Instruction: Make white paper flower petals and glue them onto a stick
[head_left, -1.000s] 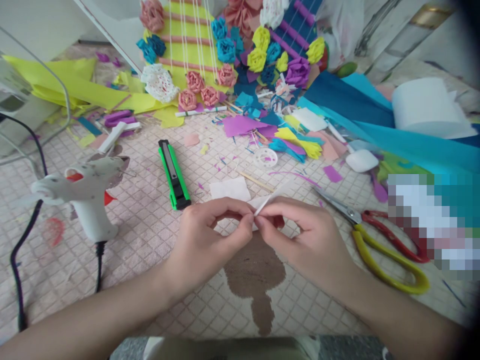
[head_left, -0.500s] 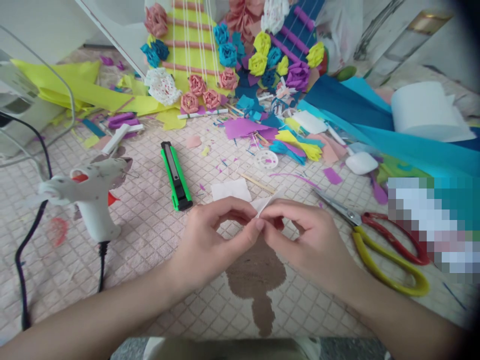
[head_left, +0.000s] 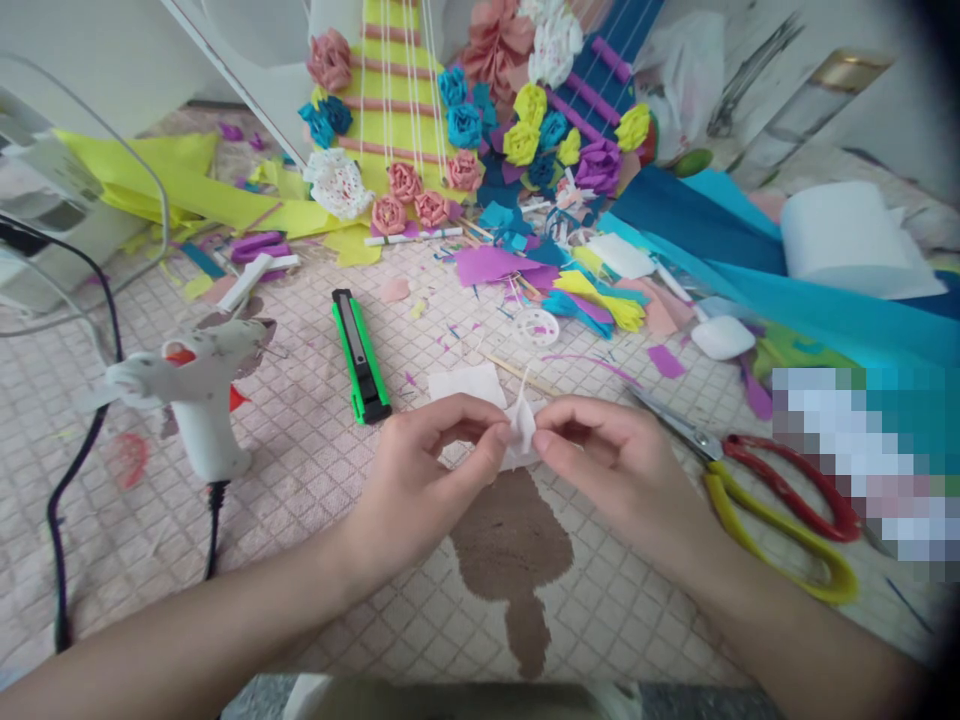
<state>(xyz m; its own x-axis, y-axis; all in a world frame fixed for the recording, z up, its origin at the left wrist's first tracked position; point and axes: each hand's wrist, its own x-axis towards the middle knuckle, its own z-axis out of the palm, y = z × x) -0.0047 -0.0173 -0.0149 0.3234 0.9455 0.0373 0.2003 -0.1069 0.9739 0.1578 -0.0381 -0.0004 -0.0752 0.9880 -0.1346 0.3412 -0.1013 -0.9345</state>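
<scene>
White paper [head_left: 523, 425] is held between left-hand fingers [head_left: 471, 408] and right-hand fingers [head_left: 576, 410]

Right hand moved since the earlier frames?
Yes, slightly: against the brown patch on the tabletop, the right hand has its thumb tip farther right, apart from the left hand.

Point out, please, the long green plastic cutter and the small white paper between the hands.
Long green plastic cutter [head_left: 359, 355], head view: middle of body.
Small white paper [head_left: 523, 428], head view: exposed middle.
</scene>
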